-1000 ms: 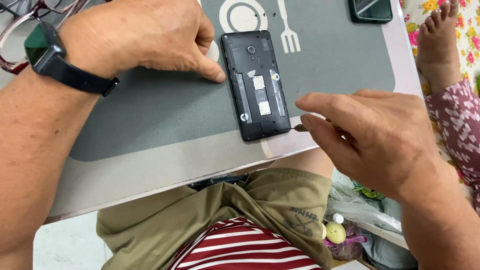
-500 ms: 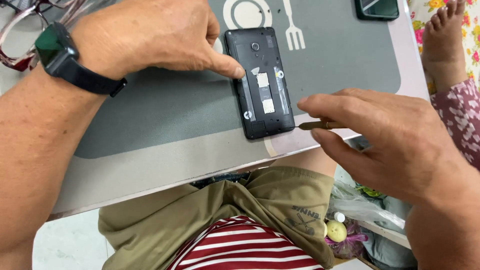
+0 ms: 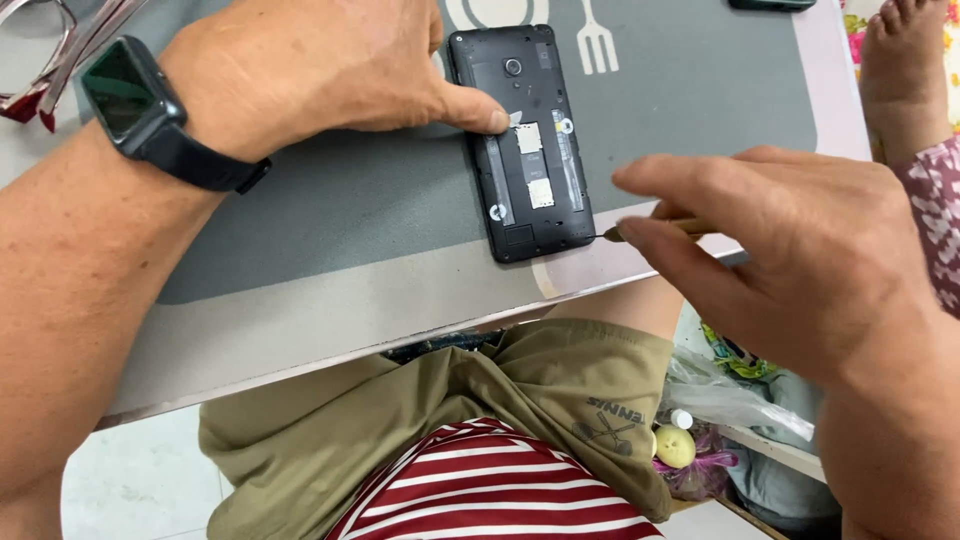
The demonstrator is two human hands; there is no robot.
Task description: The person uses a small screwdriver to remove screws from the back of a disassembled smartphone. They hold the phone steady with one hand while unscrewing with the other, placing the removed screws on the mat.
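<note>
A black phone with its back cover off (image 3: pixel 525 150) is lying on a grey table mat (image 3: pixel 330 220), near the table edge. The left hand (image 3: pixel 310 65) is pressing a fingertip against the phone's left side, grasping nothing. The right hand (image 3: pixel 790 245) is pinching a thin screwdriver (image 3: pixel 640 230), its tip touching the phone's lower right edge.

Black phone (image 3: pixel 527 140), back cover off, flat on grey mat (image 3: pixel 330 215); thin tool (image 3: pixel 655 229), perhaps screwdriver.

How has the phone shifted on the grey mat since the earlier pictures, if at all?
Cannot tell: the phone lies in the same spot beside the mat's printed fork; the head camera's own motion explains its shift in frame.
</note>
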